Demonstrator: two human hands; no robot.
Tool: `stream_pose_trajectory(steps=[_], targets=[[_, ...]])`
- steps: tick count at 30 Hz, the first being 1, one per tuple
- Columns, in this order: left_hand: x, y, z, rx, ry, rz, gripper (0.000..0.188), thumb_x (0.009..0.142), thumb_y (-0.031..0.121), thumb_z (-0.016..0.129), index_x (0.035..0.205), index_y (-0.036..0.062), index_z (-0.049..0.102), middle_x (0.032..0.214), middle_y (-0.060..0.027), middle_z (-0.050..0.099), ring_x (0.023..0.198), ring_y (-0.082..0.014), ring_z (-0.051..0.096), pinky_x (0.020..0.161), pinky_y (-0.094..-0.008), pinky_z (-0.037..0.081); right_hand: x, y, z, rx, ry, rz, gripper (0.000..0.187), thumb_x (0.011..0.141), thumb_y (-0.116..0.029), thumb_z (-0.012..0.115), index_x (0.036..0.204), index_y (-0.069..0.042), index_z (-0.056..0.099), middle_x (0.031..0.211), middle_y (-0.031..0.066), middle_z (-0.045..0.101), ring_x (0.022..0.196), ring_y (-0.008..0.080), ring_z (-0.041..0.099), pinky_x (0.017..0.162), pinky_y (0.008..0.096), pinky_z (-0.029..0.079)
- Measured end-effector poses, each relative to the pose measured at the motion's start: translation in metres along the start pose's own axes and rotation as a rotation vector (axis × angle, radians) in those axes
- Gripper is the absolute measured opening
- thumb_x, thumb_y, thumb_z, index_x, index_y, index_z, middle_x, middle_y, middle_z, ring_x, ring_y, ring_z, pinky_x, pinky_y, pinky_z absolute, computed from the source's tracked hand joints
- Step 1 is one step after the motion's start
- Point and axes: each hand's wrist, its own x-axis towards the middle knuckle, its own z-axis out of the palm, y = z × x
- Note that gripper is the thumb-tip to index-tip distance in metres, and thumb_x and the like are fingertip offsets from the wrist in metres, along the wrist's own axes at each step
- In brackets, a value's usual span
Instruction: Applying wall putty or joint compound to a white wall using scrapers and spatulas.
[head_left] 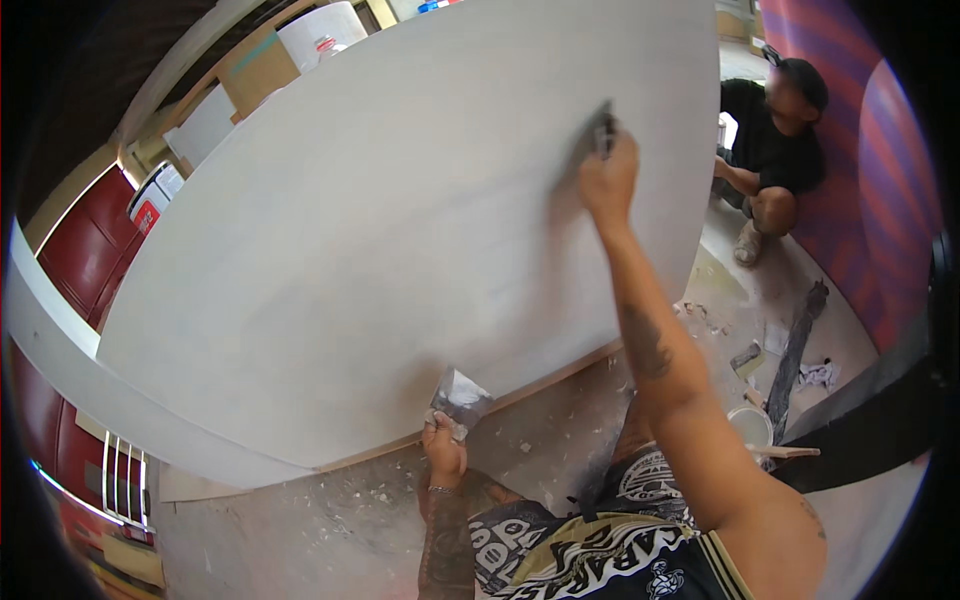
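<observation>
Two grips noted: my left hand (446,447) holds a scraper (461,398), near; my right hand (608,178), a dark tool (606,128), farther, at the white panel (350,250).

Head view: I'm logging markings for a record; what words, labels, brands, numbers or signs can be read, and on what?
Shirt: large pale lettering, not copied here.
Shorts: bold white lettering, likewise not copied.
Red-and-white container: markings too small to read.
Clear bottle: red label, too small to read.
Scraper in the left hand: no lettering visible.
</observation>
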Motion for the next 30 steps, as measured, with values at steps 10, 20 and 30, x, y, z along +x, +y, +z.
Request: stream_pose_trajectory(steps=[10, 20, 30], targets=[[0.010, 0.031, 0.017, -0.400, 0.105, -0.176, 0.031, 0.094, 0.024, 0.054, 0.121, 0.0078, 0.053, 0.114, -0.0065, 0.062, 0.103, -0.0230, 0.062, 0.086, -0.0415, 0.051, -0.169, -0.125, 0.032, 0.036, -0.459, -0.566, 0.058, 0.068, 0.002, 0.056, 0.126, -0.006, 0.051, 0.126, 0.0191, 0.050, 0.116, 0.0373, 0.047, 0.094, 0.0434, 0.039], [0.016, 0.062, 0.024, -0.633, -0.106, -0.702, 0.023, 0.091, 0.014, 0.051, 0.111, 0.0034, 0.057, 0.098, -0.0099, 0.066, 0.088, -0.0227, 0.067, 0.062, -0.0359, 0.060, -0.224, -0.067, -0.107, 0.643, -1.281, -0.314, 0.067, 0.070, 0.010, 0.056, 0.134, -0.005, 0.045, 0.137, 0.0193, 0.043, 0.129, 0.0393, 0.039, 0.109, 0.0415, 0.032], [0.064, 0.023, 0.078, -0.001, -0.138, -0.457, 0.024, 0.096, 0.018, 0.052, 0.114, 0.0020, 0.055, 0.100, -0.0036, 0.061, 0.095, -0.0147, 0.060, 0.081, -0.0303, 0.050, -0.219, -0.017, -0.155, 0.179, -1.104, 0.055, 0.056, 0.075, 0.008, 0.054, 0.129, -0.005, 0.050, 0.121, 0.0167, 0.057, 0.110, 0.0344, 0.056, 0.090, 0.0406, 0.047]])
